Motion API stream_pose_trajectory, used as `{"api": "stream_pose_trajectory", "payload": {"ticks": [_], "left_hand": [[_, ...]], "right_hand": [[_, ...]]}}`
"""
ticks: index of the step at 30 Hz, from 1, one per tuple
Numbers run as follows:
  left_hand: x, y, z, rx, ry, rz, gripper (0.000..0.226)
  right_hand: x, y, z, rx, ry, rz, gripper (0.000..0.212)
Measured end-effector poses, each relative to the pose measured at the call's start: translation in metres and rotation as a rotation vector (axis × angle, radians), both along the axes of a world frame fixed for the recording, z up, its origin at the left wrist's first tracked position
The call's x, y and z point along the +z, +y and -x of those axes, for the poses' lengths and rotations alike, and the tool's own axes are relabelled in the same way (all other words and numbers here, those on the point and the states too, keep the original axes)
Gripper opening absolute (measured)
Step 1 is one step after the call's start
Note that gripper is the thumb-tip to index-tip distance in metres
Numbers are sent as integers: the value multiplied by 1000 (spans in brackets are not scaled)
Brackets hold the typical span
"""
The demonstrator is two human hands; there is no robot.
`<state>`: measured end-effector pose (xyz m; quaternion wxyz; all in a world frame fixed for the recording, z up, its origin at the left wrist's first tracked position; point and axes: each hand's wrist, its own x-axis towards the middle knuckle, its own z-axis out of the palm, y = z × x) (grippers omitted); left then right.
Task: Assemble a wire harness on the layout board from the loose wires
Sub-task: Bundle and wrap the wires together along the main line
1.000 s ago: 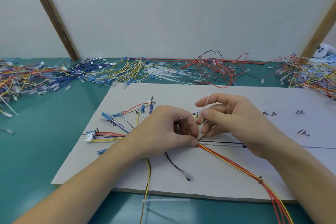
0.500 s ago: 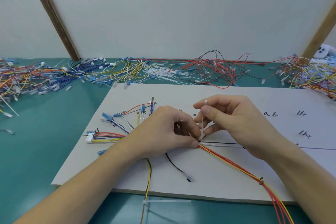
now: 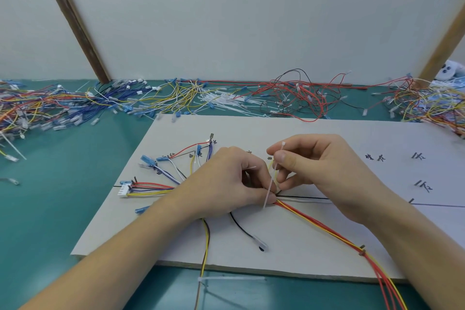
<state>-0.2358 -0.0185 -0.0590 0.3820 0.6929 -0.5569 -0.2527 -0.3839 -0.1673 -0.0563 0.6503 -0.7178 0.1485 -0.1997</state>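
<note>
A white layout board (image 3: pixel 289 241) with black marks lies on the teal table. On it a wire harness (image 3: pixel 317 223) fans out leftward to blue terminals and a white connector (image 3: pixel 123 189), and runs right as red and yellow wires. My left hand (image 3: pixel 226 184) pinches the bundle at its junction. My right hand (image 3: pixel 312 161) pinches a white cable tie (image 3: pixel 273 178) between thumb and forefinger. The tie stands nearly upright, and its lower end reaches the bundle at my left fingertips.
Heaps of loose coloured wires (image 3: pixel 75 106) line the table's back edge, with a pile of white cable ties (image 3: pixel 226 103) in the middle. A spare cable tie (image 3: pixel 231 279) lies off the board's front edge. A black wire (image 3: pixel 247 233) trails across the board.
My right hand has slid a little up and right along the cable tie, whose head now shows above the fingers. The left hand has kept its pinch on the bundle.
</note>
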Motion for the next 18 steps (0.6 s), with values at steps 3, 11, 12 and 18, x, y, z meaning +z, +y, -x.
{"api": "stream_pose_trajectory", "payload": {"ticks": [3, 11, 12, 18], "left_hand": [[0, 0, 0, 3, -6, -7, 7], [0, 0, 1, 16, 27, 21, 25], [0, 0, 1, 21, 32, 23, 30], [1, 0, 3, 35, 10, 49, 39]], "right_hand": [[0, -1, -1, -36, -14, 20, 13], [2, -8, -3, -226, -72, 38, 13], [2, -9, -3, -244, -71, 49, 13], [-4, -5, -5, -243, -43, 201, 16]]}}
